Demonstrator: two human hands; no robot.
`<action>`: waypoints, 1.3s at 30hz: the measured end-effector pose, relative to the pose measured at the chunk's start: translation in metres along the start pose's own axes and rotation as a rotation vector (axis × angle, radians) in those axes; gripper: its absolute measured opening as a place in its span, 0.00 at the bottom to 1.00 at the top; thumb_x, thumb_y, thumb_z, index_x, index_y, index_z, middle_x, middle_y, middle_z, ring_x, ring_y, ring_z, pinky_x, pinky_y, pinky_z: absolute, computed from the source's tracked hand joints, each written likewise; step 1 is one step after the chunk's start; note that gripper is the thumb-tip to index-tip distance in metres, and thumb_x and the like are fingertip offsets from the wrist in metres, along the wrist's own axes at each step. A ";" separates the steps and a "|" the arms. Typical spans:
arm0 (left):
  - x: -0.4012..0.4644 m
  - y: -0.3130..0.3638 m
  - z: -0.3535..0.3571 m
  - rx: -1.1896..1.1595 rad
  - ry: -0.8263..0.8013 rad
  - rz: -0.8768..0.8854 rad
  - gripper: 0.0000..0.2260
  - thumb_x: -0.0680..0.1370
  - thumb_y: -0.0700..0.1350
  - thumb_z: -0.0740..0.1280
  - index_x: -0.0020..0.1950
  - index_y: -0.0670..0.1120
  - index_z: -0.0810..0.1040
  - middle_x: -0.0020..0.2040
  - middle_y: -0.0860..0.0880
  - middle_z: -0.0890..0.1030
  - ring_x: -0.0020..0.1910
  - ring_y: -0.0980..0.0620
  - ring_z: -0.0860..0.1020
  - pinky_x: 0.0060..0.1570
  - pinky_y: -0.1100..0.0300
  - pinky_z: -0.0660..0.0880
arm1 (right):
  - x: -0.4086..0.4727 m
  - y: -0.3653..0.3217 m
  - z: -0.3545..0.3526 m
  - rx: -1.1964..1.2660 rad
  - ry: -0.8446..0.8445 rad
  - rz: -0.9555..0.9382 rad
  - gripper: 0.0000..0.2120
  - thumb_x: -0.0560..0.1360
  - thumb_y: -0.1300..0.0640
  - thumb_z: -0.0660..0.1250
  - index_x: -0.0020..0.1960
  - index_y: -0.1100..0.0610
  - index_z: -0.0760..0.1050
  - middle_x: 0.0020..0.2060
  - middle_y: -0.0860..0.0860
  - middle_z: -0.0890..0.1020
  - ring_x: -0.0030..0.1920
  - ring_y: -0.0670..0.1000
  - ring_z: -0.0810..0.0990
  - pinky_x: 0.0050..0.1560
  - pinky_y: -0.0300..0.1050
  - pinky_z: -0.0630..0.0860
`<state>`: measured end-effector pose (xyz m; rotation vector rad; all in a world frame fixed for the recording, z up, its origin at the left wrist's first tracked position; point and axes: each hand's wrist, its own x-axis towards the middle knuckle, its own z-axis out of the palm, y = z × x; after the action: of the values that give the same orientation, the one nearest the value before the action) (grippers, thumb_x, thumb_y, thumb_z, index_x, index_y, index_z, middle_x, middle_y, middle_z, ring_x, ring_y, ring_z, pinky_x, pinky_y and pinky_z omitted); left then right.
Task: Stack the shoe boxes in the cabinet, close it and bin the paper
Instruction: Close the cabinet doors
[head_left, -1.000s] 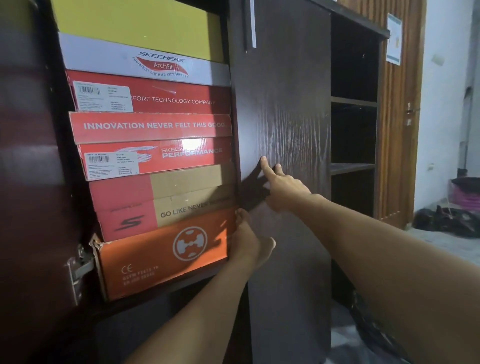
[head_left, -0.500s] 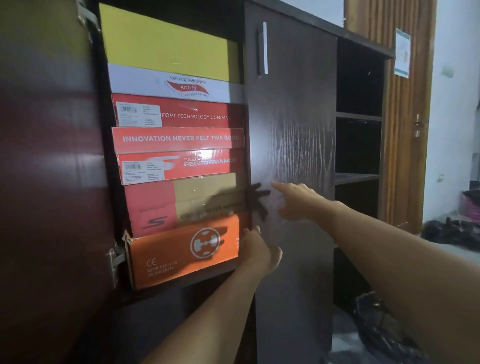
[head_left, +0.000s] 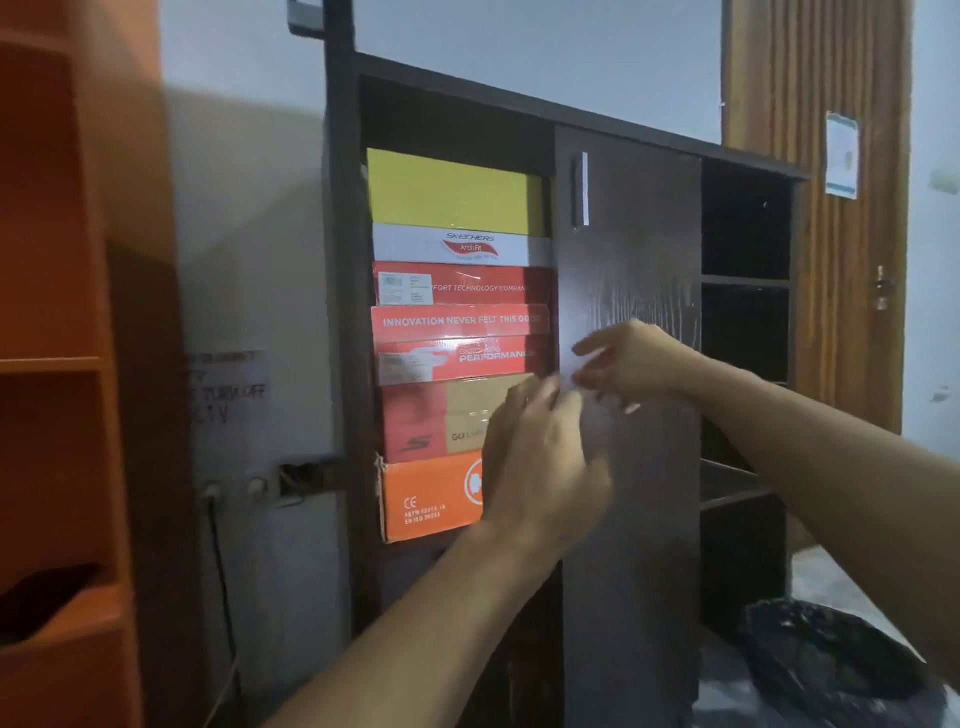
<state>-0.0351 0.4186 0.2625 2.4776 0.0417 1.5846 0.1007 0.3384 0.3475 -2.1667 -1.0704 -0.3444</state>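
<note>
A: Shoe boxes (head_left: 460, 332) all stacked in the left bay of the cabinet (head_left: 628, 291), yellow one on top, orange one at the bottom. Looks like the stacking part is finished.

B: Agreed. Closing not done, though. Right-hand door (head_left: 631, 467) shut flat; left bay wide open, boxes fully on show. Left door itself not identifiable from here.

A: And the hands?

B: Both raised in front of the door's left edge, blurred. Left hand (head_left: 543, 462) with fingers loosely spread before the lower boxes, gripping nothing visible. Right hand (head_left: 631, 361) with fingers drawn together near something pale and smeared. Possibly paper, possibly glare on the door. Cannot tell whether anything is pinched there.

A: So the paper?

B: Not clearly visible. Dark bag or bin (head_left: 831, 670) low at the right, perhaps where it goes.

A: Left to do, then: swing the left door closed, bin the paper.
</note>
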 end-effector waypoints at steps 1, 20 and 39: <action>0.000 0.000 -0.016 -0.026 0.060 0.092 0.12 0.73 0.45 0.64 0.55 0.45 0.80 0.58 0.49 0.80 0.62 0.46 0.73 0.61 0.49 0.72 | -0.006 -0.014 -0.005 0.014 0.007 -0.021 0.19 0.74 0.57 0.71 0.64 0.56 0.76 0.46 0.53 0.85 0.38 0.50 0.85 0.36 0.48 0.84; 0.011 -0.094 -0.105 -0.899 0.207 -0.532 0.27 0.76 0.63 0.60 0.71 0.51 0.71 0.67 0.48 0.76 0.65 0.48 0.76 0.67 0.44 0.70 | -0.096 -0.163 0.005 0.097 0.000 -0.392 0.22 0.76 0.40 0.62 0.60 0.55 0.78 0.48 0.49 0.84 0.39 0.47 0.85 0.42 0.52 0.84; 0.030 -0.099 0.010 -0.041 -0.244 -0.112 0.51 0.72 0.63 0.69 0.76 0.56 0.32 0.76 0.54 0.29 0.74 0.54 0.30 0.71 0.46 0.37 | -0.088 -0.002 0.030 0.113 0.243 0.042 0.10 0.72 0.53 0.74 0.52 0.54 0.80 0.41 0.49 0.84 0.43 0.50 0.84 0.45 0.54 0.83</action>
<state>-0.0045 0.5177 0.2675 2.5677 0.1078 1.2199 0.0423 0.3067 0.2823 -1.9855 -0.8859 -0.5018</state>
